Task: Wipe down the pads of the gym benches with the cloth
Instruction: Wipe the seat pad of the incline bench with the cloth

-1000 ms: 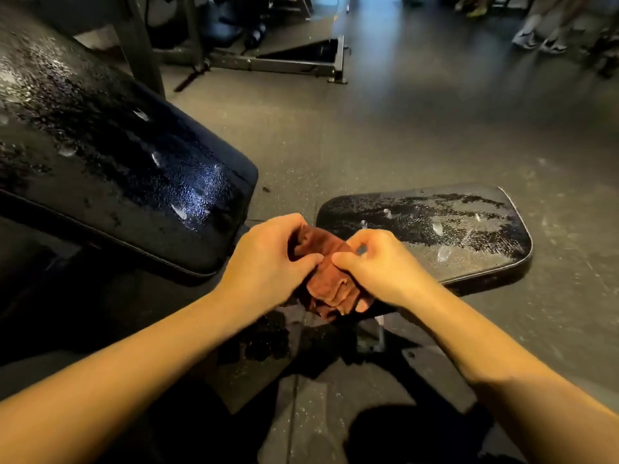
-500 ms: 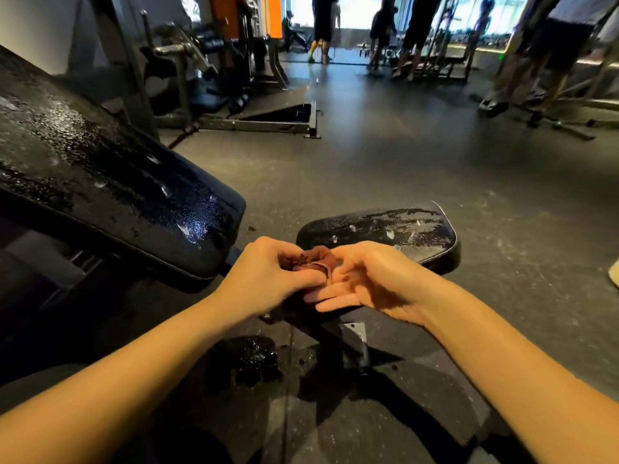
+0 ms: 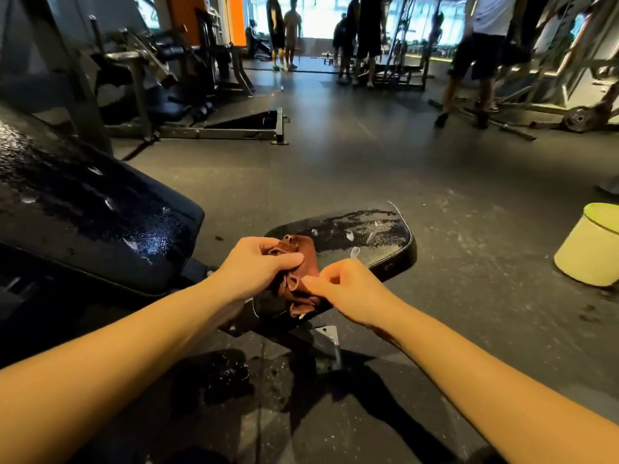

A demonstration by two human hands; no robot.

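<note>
The big back pad [image 3: 83, 209] to the left of the grip and the smaller seat pad [image 3: 361, 236] just beyond it are as wet as they were a second ago. Beads and streaks of spray lie on both, none of it smeared, so by my reading no wiping has begun on either (a pale bucket [image 3: 589, 246] stands on the floor well to the right of the grip).

What has changed is between the hands. Half a second ago they were pressed together with the cloth balled up and nearly hidden. Now they have drawn a little apart, and the cloth [image 3: 303, 259] shows between them, opened out somewhat. The left hand [image 3: 258, 266] grasps its upper part, thumb laid across the top. The right hand [image 3: 351, 289] pinches its lower edge. That looks like opening the cloth to find a usable face, a step before cleaning. The seat pad is the likely first surface, since it lies directly past the grip.

The cloth is reddish brown, soft and crumpled, with folds bunched near the left thumb and a ragged end hanging below the right hand. It sits over the near end of the seat pad; whether it touches the pad I cannot tell.
</note>
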